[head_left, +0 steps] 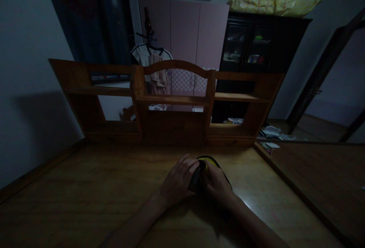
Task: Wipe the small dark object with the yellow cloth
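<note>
The room is dim. On the wooden desk [85,191] lies a small dark object with a yellow top [209,161], just in front of the shelf unit. Both hands rest on it. My left hand [178,181] covers its left side, fingers curled over a black part between the hands. My right hand [215,181] grips its right side, close against the left hand. Most of the object is hidden under the hands, so I cannot tell what it is.
A wooden shelf hutch [171,100] with open compartments stands at the desk's back edge. Behind it are a pink wardrobe [185,31], hanging clothes [154,65] and a dark glass cabinet [251,46]. A second wooden surface [319,179] adjoins on the right.
</note>
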A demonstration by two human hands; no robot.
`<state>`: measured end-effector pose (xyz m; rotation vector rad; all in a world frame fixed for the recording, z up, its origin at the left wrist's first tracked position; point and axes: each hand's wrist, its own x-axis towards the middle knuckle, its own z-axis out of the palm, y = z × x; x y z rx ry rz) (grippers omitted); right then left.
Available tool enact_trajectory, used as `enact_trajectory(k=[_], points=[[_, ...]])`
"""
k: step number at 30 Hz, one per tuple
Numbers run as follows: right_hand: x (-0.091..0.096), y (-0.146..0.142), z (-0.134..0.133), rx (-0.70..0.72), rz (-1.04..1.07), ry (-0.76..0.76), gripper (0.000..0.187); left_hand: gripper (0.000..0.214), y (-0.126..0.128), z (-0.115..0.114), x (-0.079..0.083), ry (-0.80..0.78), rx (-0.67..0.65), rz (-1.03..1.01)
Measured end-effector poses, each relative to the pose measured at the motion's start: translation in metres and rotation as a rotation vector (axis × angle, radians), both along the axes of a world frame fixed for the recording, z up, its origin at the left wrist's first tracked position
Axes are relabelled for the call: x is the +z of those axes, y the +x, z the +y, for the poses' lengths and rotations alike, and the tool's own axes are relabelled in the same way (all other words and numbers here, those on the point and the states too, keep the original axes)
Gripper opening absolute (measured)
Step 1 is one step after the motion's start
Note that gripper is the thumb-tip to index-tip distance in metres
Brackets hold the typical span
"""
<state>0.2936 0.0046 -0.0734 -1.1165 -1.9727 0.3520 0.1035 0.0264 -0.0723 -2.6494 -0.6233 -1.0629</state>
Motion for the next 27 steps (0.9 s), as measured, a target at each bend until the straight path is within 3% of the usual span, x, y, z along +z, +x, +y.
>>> enact_trajectory(k=[6, 15, 20, 23, 27], points=[[0.005, -0.001, -0.001, 0.069, 0.047, -0.016, 0.02, 0.077, -0.001, 0.0, -0.001, -0.001, 0.01, -0.005], [0.006, -0.002, -0.002, 0.031, 0.038, -0.058, 0.019, 0.08, 0.0, -0.001, 0.001, -0.013, 0.012, -0.011], [-0.004, 0.002, 0.004, -0.13, -0.068, -0.061, 0.026, 0.082, -0.001, 0.001, 0.0, -0.003, 0.003, -0.019], [-0.008, 0.005, 0.005, -0.224, -0.134, -0.045, 0.015, 0.08, -0.001, 0.001, 0.0, -0.011, 0.001, -0.025], [-0.009, 0.006, 0.004, -0.248, -0.155, -0.028, 0.01, 0.08, -0.002, 0.001, -0.001, -0.016, 0.012, -0.025]])
